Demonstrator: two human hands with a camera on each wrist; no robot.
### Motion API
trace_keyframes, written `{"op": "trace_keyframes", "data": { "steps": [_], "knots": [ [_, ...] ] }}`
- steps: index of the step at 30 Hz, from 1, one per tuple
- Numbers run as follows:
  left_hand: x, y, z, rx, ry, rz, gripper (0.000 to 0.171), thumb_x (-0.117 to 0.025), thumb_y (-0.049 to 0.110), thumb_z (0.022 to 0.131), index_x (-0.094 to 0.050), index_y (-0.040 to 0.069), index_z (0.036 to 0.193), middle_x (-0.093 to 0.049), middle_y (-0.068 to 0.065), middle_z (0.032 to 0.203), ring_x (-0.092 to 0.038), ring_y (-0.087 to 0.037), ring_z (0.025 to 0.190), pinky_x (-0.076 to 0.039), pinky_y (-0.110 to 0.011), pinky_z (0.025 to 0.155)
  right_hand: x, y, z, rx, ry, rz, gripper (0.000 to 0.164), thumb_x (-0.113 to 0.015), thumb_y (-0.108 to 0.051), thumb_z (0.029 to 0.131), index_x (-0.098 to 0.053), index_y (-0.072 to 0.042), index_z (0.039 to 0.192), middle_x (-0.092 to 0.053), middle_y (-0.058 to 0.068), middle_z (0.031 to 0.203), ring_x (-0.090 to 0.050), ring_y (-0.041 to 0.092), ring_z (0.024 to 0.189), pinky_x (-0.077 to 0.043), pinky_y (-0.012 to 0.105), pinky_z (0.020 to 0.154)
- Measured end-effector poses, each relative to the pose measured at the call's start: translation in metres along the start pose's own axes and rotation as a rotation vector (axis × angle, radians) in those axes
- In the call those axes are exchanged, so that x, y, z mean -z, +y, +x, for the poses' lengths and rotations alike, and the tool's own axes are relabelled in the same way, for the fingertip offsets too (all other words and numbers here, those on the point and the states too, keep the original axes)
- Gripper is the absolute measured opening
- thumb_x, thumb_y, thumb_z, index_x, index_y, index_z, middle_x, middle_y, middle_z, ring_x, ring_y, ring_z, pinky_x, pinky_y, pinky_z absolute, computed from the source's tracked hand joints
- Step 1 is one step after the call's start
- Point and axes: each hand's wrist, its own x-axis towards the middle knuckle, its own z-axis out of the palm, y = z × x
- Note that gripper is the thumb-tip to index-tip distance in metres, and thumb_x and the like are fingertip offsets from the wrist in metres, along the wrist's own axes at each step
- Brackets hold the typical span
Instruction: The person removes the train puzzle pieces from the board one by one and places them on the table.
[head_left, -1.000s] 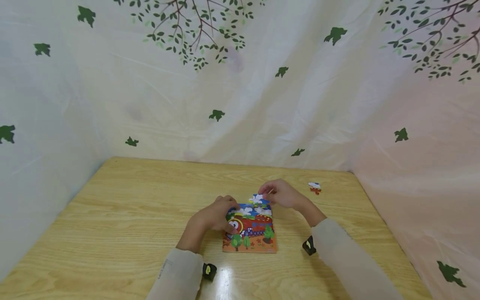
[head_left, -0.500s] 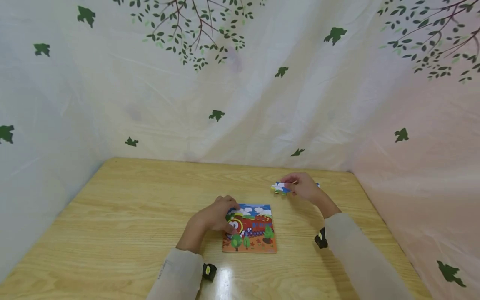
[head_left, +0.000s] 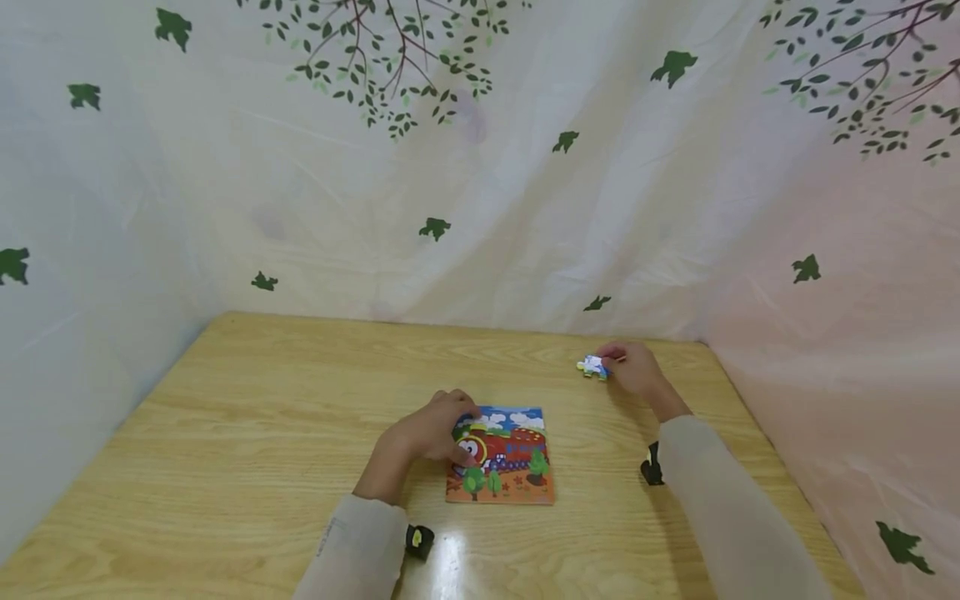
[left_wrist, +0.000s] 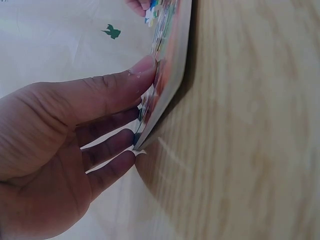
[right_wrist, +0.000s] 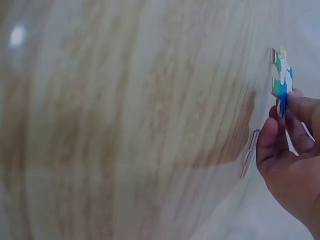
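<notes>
A jigsaw puzzle [head_left: 517,450] of a red cartoon train with trees and clouds lies on the table in the middle of the head view. My left hand [head_left: 427,427] rests on its left side, extended thumb on the picture and the other fingertips along the edge, as the left wrist view shows. Farther back on the right, my right hand [head_left: 637,371] pinches a blue, white and green puzzle piece [right_wrist: 283,75] between thumb and fingers, raised over the table. Below that hand, a second loose puzzle piece [right_wrist: 249,154] lies flat; in the head view the hand mostly hides it.
The wooden table [head_left: 262,417] ends at a pale curtain [head_left: 337,208] printed with leaves and branches, hanging along the back and both sides. A dark wrist device [head_left: 419,542] shows by the left cuff, and another [head_left: 652,463] by the right.
My right hand has carried the puzzle piece from the puzzle's top edge away to the back right, over the loose piece there. The left hand and the puzzle have stayed in place.
</notes>
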Motion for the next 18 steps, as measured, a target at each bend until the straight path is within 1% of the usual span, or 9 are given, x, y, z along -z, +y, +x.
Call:
{"op": "trace_keyframes", "data": {
  "steps": [6, 11, 18],
  "knots": [
    [-0.0005, -0.0003, 0.0007, 0.004, -0.003, 0.003, 0.061, -0.089, 0.018, 0.082, -0.063, 0.010, 0.136, -0.047, -0.008, 0.149, -0.040, -0.031, 0.137, -0.043, -0.051, 0.109, 0.0020, 0.0035, 0.0036, -0.012, 0.006, -0.051, 0.017, -0.058, -0.001, 0.101, -0.071, 0.006, 0.110, -0.069, 0.023, 0.110, -0.063, 0.039, 0.105, -0.050, 0.050, 0.091],
    [-0.0014, -0.0004, 0.0014, -0.003, 0.003, -0.010, 0.061, -0.089, 0.018, 0.081, -0.063, 0.009, 0.135, -0.048, -0.009, 0.148, -0.041, -0.031, 0.135, -0.043, -0.051, 0.108, 0.0018, 0.0055, 0.0051, -0.042, 0.009, -0.044, 0.019, -0.057, 0.000, 0.101, -0.070, 0.008, 0.112, -0.068, 0.026, 0.112, -0.061, 0.041, 0.107, -0.049, 0.053, 0.094],
    [0.0005, 0.0011, 0.0017, 0.010, -0.003, 0.005, 0.061, -0.089, 0.018, 0.082, -0.063, 0.010, 0.137, -0.047, -0.008, 0.149, -0.040, -0.030, 0.136, -0.043, -0.051, 0.109, -0.0023, 0.0102, 0.0076, -0.053, 0.005, -0.042, 0.019, -0.056, -0.001, 0.101, -0.074, 0.003, 0.107, -0.071, 0.022, 0.113, -0.063, 0.038, 0.104, -0.051, 0.049, 0.089]
  ]
}}
